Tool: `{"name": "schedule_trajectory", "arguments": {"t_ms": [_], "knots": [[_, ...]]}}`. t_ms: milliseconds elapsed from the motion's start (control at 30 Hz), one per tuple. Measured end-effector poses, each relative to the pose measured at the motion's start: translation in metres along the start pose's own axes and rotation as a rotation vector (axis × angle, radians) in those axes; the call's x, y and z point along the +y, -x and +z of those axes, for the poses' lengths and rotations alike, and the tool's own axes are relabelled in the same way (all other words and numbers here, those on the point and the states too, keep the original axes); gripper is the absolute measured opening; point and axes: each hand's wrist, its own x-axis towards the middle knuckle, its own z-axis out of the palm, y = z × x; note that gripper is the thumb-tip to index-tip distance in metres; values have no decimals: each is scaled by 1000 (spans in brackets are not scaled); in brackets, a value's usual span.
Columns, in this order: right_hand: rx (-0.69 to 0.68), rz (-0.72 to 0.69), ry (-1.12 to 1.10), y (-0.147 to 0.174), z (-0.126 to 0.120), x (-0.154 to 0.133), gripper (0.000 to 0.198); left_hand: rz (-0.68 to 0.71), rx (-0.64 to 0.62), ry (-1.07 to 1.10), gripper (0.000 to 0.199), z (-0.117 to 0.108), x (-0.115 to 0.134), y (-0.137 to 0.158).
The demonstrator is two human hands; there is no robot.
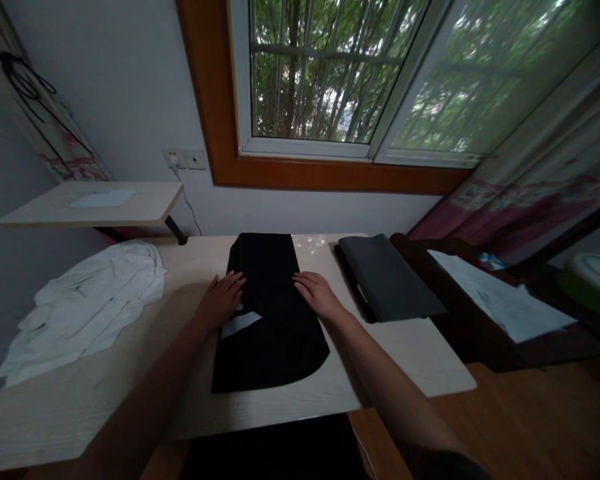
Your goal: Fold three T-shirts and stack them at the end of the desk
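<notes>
A black folded garment [275, 340] lies flat on the pale wooden table [180, 413] in front of me. It has a light grey patch near its left edge. My left hand [221, 297] rests on its left side, fingers stretched out flat. On the opposite edge lies my right hand [317, 293], its fingers extended over the cloth. Neither hand grips anything. Which kind of garment it is cannot be made out.
A crumpled white cloth [95, 300] lies at the table's left. Behind it stands a raised shelf [155, 207] with a paper on top. Dark grey folders [390, 280] lie at the right, beside a dark side table [445, 313] bearing a white sheet [500, 300].
</notes>
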Motion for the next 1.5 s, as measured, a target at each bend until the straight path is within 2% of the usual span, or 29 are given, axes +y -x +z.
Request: {"name": "schedule_trajectory", "arguments": {"t_ms": [100, 200, 400, 567, 667, 800, 900, 1033, 1167, 1333, 1433, 1500], "knots": [[33, -26, -115, 6, -1, -8, 34, 17, -26, 39, 43, -2, -3, 5], [40, 4, -178, 14, -1, -12, 35, 39, -49, 83, 41, -5, -4, 12], [70, 12, -243, 20, -8, -29, 4, 97, -52, 175, 35, -14, -2, 26], [114, -68, -447, 27, -26, -60, 6, 132, -25, 216, 31, -19, 3, 33], [56, -152, -519, 35, -38, -81, 5, 168, -6, 245, 32, -20, 7, 34], [-117, -248, -583, 49, -46, -106, 4, 248, 2, 293, 24, -25, 14, 38], [-240, -296, -582, 59, -47, -116, 6, 243, 29, 341, 24, -30, 18, 45], [-346, -330, -456, 70, -47, -111, 27, 165, 68, 424, 30, -37, 17, 55], [-344, -308, -229, 87, -48, -86, 42, 123, 40, 442, 30, -34, 14, 64], [-305, -205, -153, 112, -45, -60, 33, 98, 37, 462, 30, -29, 14, 66], [-265, -173, -197, 121, -48, -58, 20, 95, 27, 470, 28, -30, 15, 65], [-241, -113, -237, 126, -53, -60, 18, 84, 25, 470, 28, -31, 16, 65]]}}
